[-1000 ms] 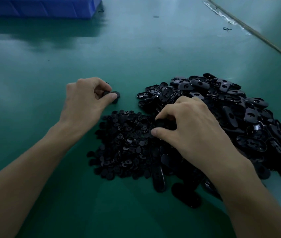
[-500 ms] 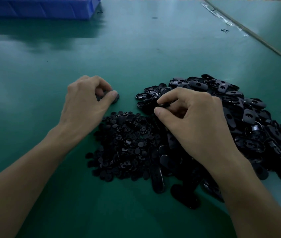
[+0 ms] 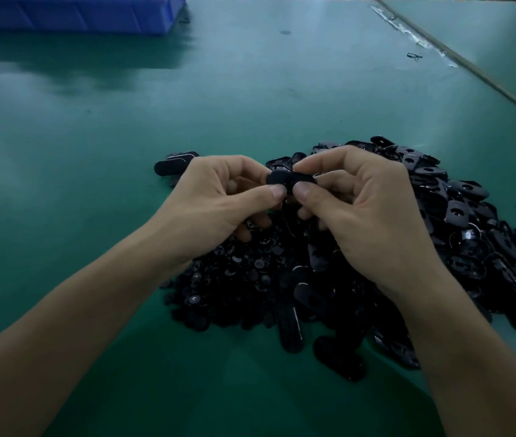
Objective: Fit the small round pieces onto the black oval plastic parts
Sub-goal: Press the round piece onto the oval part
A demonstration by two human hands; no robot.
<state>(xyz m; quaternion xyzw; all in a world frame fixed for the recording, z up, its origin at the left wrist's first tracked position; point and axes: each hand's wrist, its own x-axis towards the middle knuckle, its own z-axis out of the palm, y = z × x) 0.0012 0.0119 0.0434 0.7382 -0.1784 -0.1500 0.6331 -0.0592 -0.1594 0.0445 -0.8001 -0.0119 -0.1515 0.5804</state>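
Note:
Both hands meet above the piles and pinch one black oval part (image 3: 285,181) between them. My left hand (image 3: 219,203) grips its left end with thumb and curled fingers. My right hand (image 3: 360,209) pinches its right end, thumb tip near the middle. Whether a small round piece sits on it is hidden by the fingers. Below the hands lies a heap of small round pieces (image 3: 234,279). A big pile of black oval parts (image 3: 471,234) spreads to the right. A couple of oval parts (image 3: 173,164) lie on the table just left of my left hand.
A blue plastic bin (image 3: 70,12) stands at the far left of the green table (image 3: 250,89). A seam with tape scraps (image 3: 414,33) runs diagonally at the far right. A few oval parts (image 3: 338,361) lie loose near the front of the piles.
My left hand let go of the oval parts at the left and moved right. My right hand lifted an oval part from the pile, and both hands now hold it together.

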